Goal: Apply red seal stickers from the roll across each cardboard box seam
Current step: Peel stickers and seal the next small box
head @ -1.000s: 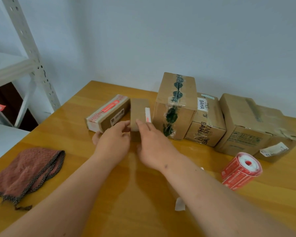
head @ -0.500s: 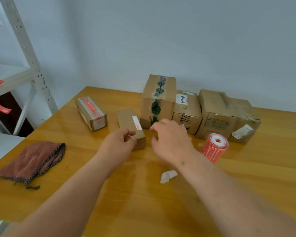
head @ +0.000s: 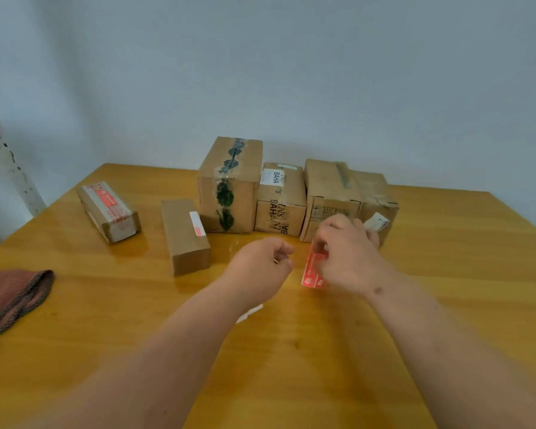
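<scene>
My right hand (head: 348, 255) grips the red sticker roll (head: 312, 270) on the wooden table (head: 322, 366), in front of the row of boxes. My left hand (head: 262, 266) hovers just left of the roll with its fingers curled and nothing in them. A small long box (head: 183, 236) with a white-and-red sticker on its top stands left of the hands. Further left lies a long box (head: 107, 210) with red seals along its top. Behind stand a tall box with green printed tape (head: 229, 187), a box marked BAHA (head: 280, 199) and a worn box (head: 338, 193).
A reddish cloth (head: 13, 298) lies at the table's left edge. A white scrap of backing paper (head: 249, 312) shows under my left wrist. A white shelf post (head: 3, 162) stands at far left. A grey wall is behind the boxes.
My left hand let go of the small long box and moved right. My right hand moved right and took hold of the sticker roll. The view shifted to the right.
</scene>
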`<state>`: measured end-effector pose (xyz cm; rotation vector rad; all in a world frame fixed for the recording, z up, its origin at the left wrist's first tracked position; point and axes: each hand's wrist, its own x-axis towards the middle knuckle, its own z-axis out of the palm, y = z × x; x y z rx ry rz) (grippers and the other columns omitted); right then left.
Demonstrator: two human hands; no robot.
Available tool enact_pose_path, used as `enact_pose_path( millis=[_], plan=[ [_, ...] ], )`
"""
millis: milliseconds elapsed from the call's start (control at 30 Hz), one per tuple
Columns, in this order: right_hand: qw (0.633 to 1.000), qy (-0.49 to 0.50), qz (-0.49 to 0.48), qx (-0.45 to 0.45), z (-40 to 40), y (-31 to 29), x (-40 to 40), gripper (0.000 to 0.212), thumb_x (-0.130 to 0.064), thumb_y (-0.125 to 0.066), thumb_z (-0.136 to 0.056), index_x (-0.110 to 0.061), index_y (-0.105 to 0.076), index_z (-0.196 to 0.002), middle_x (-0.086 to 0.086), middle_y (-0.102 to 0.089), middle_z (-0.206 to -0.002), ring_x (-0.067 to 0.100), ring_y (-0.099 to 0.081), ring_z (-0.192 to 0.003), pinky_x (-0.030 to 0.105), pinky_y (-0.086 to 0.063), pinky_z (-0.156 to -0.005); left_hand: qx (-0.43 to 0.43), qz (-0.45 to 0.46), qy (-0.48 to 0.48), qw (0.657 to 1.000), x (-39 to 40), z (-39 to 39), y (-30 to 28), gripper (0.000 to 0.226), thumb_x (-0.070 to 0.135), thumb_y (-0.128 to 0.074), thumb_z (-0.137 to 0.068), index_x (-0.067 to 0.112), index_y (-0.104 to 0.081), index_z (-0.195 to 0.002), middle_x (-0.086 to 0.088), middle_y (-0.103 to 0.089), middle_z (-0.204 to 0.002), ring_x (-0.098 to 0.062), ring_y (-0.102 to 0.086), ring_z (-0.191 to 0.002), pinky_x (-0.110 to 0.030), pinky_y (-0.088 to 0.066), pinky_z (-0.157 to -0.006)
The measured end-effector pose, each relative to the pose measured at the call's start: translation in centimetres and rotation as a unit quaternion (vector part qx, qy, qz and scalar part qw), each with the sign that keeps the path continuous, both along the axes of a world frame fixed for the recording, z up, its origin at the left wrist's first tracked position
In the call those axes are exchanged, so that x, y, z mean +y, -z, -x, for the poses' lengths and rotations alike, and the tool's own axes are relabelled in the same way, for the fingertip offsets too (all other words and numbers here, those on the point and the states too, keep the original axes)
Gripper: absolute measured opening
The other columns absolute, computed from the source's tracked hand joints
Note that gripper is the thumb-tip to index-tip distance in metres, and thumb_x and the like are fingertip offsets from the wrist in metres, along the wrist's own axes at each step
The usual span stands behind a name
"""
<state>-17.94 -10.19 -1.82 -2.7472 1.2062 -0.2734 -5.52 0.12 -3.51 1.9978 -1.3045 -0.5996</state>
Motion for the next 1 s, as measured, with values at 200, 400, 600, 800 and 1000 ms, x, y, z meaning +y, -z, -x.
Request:
enact_pose_path(
  millis=[200,400,600,800,1000],
  plan=[
    [0.999,-0.026,0.005,-0.035,0.7,0.9,-0.8,0.013,-0.025,-0.063,-0.079,-0.027,-0.066,-0.091,-0.015,-0.047,-0.126,0.018,-0.033,-0.118,0.034,-0.021,-0.094,-0.016,-0.010,0.015,1.000,-2.3,1.5,0.6,0.032,0.026,-0.061,-0.092,0.027,-0.059,-0.124,0.009,-0.063,-0.115,-0.010,-0.058,-0.102,-0.026,-0.048,-0.084],
    [0.994,-0.067,-0.040,-0.073,0.3,0.9,-1.2,0.012,-0.027,-0.068,-0.080,-0.033,-0.058,-0.076,-0.017,-0.048,-0.124,0.014,-0.032,-0.119,0.031,-0.019,-0.089,-0.047,0.008,-0.011,0.999,-2.6,0.9,0.8,0.011,0.029,-0.061,-0.093,0.028,-0.061,-0.081,0.006,-0.065,-0.077,-0.010,-0.058,-0.071,-0.026,-0.050,-0.061],
    [0.993,-0.091,-0.038,-0.066,0.5,0.5,-1.9,0.010,-0.032,-0.069,-0.082,-0.032,-0.060,-0.079,-0.016,-0.048,-0.126,0.014,-0.031,-0.121,0.035,-0.019,-0.094,-0.017,0.009,-0.003,1.000,-2.1,-0.3,-0.3,0.011,0.030,-0.063,-0.092,0.025,-0.067,-0.084,0.005,-0.069,-0.079,-0.012,-0.064,-0.075,-0.031,-0.057,-0.070],
    [0.992,-0.116,0.000,-0.042,-0.1,0.2,-2.2,0.007,-0.034,-0.065,-0.085,-0.028,-0.069,-0.087,-0.016,-0.049,-0.127,0.013,-0.030,-0.123,0.037,-0.017,-0.101,-0.006,0.015,0.013,1.000,-2.1,-0.6,-0.8,0.010,0.030,-0.063,-0.092,0.025,-0.068,-0.085,0.002,-0.070,-0.083,-0.015,-0.066,-0.082,-0.037,-0.059,-0.076],
    [0.990,-0.142,0.018,-0.014,-0.6,0.0,-2.0,0.010,-0.034,-0.062,-0.086,-0.028,-0.069,-0.088,-0.016,-0.050,-0.125,0.013,-0.029,-0.125,0.039,-0.017,-0.103,-0.031,-0.005,0.033,0.999,-2.1,-0.6,-1.1,0.012,0.026,-0.058,-0.095,0.023,-0.066,-0.087,-0.005,-0.069,-0.083,-0.023,-0.065,-0.083,-0.038,-0.057,-0.074]
  ],
)
